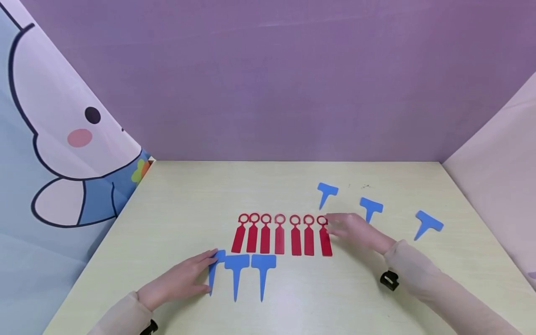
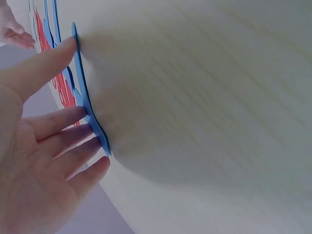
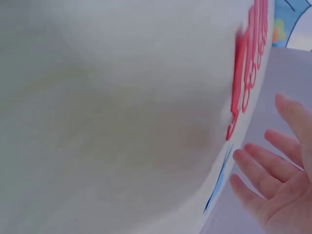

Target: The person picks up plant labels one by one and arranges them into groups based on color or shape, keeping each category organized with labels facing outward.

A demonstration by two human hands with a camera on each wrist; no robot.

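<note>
My left hand (image 1: 181,280) touches the leftmost blue T-shaped plant label (image 1: 212,273) at the front. In the left wrist view, the thumb meets this label (image 2: 82,73) near its pointed end, while the nearly straight fingers (image 2: 58,119) lie along its head. Two matching blue labels (image 1: 236,270) lie just to the right. Behind them, several red ring-topped tags (image 1: 279,238) form a row. Beside the rightmost red tag (image 1: 325,241) is my right hand (image 1: 356,229), its fingers extended and holding nothing. The right wrist view shows those fingers (image 3: 265,168) spread apart above the table.
Beyond the right hand, three more blue T-shaped labels lie scattered: one at the back (image 1: 327,191), one partly hidden by the hand (image 1: 371,205), and one farther right (image 1: 429,222). The pale wooden table (image 1: 188,195) meets a purple backdrop (image 1: 293,93) and side hangings.
</note>
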